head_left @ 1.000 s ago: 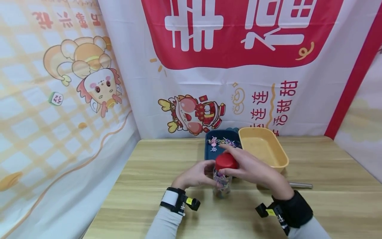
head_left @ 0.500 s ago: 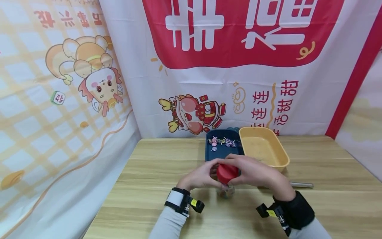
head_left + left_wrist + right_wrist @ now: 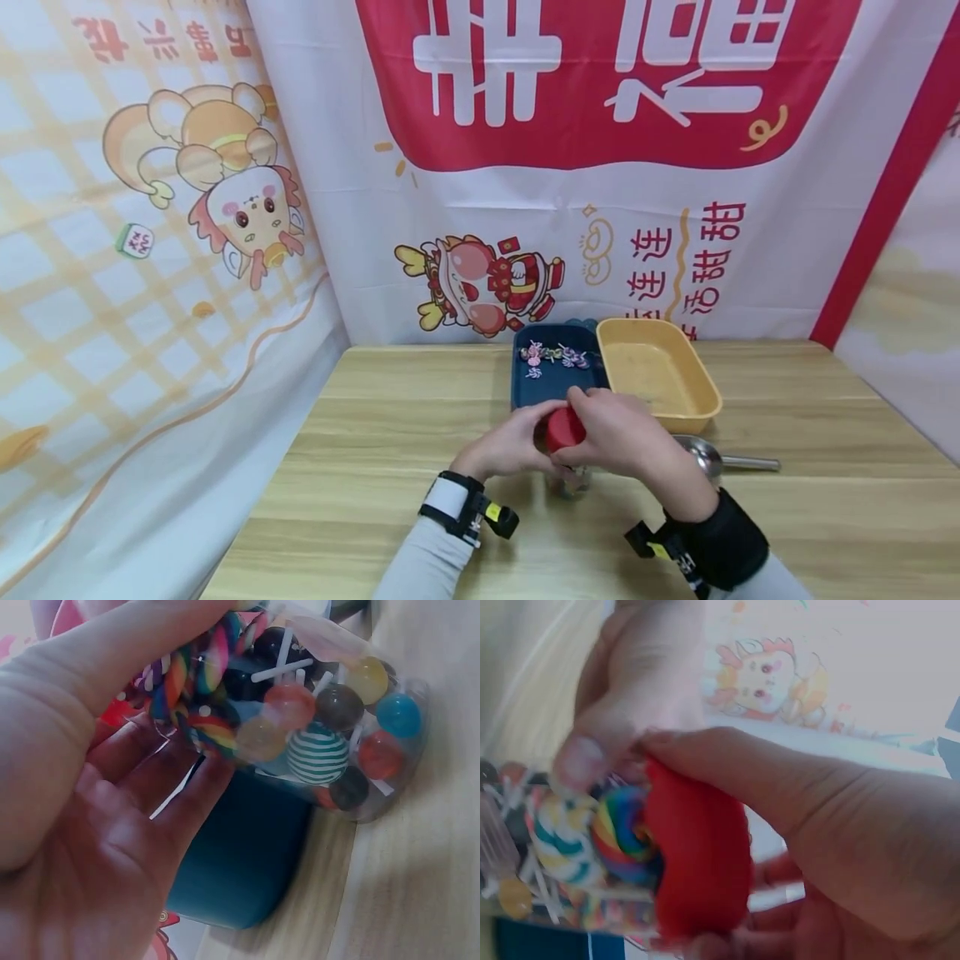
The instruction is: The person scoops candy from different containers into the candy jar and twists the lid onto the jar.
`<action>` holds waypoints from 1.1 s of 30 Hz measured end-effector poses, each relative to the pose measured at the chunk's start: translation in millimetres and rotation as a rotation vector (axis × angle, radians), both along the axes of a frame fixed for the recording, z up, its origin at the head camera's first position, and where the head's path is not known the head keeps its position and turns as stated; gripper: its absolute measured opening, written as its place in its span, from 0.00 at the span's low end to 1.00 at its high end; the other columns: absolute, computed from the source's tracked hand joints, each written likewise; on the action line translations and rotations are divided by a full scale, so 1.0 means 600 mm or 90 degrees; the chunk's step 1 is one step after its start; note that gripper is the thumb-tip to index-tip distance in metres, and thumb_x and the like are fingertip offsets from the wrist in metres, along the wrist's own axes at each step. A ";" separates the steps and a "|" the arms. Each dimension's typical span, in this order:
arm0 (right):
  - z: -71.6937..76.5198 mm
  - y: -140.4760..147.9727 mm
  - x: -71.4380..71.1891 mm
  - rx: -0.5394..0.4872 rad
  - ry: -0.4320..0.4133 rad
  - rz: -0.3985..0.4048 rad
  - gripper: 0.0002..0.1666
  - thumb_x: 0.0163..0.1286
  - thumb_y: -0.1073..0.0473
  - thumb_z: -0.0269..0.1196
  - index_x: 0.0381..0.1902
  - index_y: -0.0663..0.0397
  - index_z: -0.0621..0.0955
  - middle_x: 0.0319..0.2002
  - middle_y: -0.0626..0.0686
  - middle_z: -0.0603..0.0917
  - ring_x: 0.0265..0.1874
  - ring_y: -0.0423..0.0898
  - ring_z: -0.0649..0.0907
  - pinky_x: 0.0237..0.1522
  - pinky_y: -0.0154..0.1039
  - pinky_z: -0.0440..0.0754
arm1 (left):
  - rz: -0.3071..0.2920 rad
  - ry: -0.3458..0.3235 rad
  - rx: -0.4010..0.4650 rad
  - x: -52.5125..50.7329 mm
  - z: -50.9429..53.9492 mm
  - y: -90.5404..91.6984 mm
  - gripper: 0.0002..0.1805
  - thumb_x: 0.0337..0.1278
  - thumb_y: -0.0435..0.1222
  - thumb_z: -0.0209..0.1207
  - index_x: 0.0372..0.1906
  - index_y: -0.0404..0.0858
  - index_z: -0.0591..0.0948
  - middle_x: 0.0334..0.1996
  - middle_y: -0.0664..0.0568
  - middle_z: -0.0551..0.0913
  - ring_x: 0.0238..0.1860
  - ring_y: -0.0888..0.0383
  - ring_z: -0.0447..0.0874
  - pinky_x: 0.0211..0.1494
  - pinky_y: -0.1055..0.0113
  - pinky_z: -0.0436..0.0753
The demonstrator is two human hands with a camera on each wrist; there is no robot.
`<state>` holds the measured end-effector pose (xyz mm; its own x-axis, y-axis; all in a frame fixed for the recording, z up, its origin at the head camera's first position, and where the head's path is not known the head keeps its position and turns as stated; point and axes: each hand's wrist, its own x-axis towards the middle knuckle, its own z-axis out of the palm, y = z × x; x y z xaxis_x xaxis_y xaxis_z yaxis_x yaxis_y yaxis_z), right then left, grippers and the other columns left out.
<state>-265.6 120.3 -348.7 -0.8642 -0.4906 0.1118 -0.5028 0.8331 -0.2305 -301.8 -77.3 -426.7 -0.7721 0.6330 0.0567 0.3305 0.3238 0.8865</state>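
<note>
A clear jar [image 3: 375, 780] full of wrapped lollipops and swirl candies stands on the wooden table in front of me, mostly covered by hands in the head view. Its red lid [image 3: 564, 429] is on top. My left hand [image 3: 504, 450] grips the jar's upper part from the left, thumb and fingers around it. From the right, my right hand [image 3: 626, 437] holds the lid, its thumb and fingers curled round the rim in the right wrist view. Striped and round candies show through the jar wall in both wrist views.
Behind the hands sits a dark blue tray [image 3: 534, 393] with several small wrapped candies. Right of it is a yellow bin [image 3: 660, 375]. A metal scoop [image 3: 705, 454] lies near my right forearm, its handle pointing right. Printed cloth hangs behind the table.
My right hand has shifted its fingers from across the lid to its near and far sides. My left hand has moved right and closer around the jar. The scoop's bowl has come into sight.
</note>
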 end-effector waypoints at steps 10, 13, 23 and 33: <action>0.010 0.017 0.025 -0.006 -0.057 -0.017 0.42 0.54 0.29 0.74 0.54 0.54 0.81 0.37 0.48 0.81 0.32 0.45 0.78 0.33 0.41 0.78 | -0.008 -0.008 0.005 0.002 -0.018 0.003 0.46 0.49 0.42 0.78 0.71 0.68 0.67 0.62 0.65 0.77 0.59 0.62 0.77 0.59 0.65 0.79; 0.019 0.027 0.023 -0.048 -0.095 0.053 0.41 0.57 0.40 0.77 0.64 0.52 0.79 0.44 0.46 0.82 0.38 0.44 0.78 0.37 0.41 0.80 | -0.011 -0.008 0.012 0.004 -0.018 0.001 0.46 0.49 0.41 0.78 0.71 0.67 0.67 0.62 0.65 0.77 0.61 0.63 0.75 0.61 0.65 0.78; -0.001 -0.011 0.026 0.005 0.044 -0.045 0.31 0.57 0.38 0.75 0.42 0.60 0.83 0.30 0.52 0.76 0.25 0.46 0.75 0.27 0.40 0.77 | 0.013 0.030 -0.005 0.005 -0.016 0.008 0.50 0.49 0.35 0.78 0.74 0.67 0.65 0.65 0.64 0.75 0.60 0.64 0.75 0.61 0.67 0.78; -0.010 -0.042 0.030 -0.041 0.096 -0.190 0.30 0.55 0.38 0.71 0.32 0.61 0.78 0.23 0.53 0.77 0.20 0.48 0.76 0.22 0.41 0.78 | 0.019 0.011 0.021 -0.003 -0.012 0.006 0.50 0.47 0.34 0.79 0.72 0.68 0.66 0.64 0.64 0.76 0.60 0.62 0.76 0.62 0.65 0.77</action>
<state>-247.7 95.3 -354.6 -0.9401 -0.2065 0.2711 -0.2714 0.9348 -0.2292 -303.4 -73.7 -433.8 -0.7898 0.6066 0.0909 0.3363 0.3042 0.8913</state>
